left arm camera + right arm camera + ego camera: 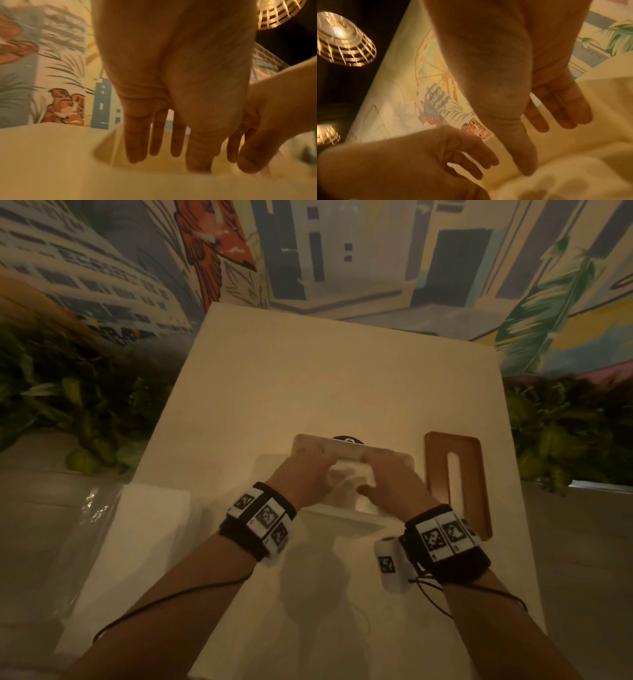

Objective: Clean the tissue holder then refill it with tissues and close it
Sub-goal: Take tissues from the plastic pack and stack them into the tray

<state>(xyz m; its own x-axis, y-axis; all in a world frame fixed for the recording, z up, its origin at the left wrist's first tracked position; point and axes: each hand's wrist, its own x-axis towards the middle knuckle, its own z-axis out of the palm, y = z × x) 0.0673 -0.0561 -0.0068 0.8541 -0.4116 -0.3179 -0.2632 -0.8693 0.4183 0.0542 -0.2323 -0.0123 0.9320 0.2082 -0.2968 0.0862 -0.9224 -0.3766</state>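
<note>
Pressing soft, light tissues (346,477) into the holder (310,444), left hand (301,481) and right hand (394,484) keep fingers straight, gripping nothing; the stack likely crumples, best handled flat by its edges.

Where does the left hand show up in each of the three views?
Head: left hand, just left of centre, at the white tissue holder.
Left wrist: it fills the centre, its fingers pointing down into the white tissues.
Right wrist: lower left, reaching in toward the right hand.
Shared landmark: the painted wall mural, behind the hands in all three.
</note>
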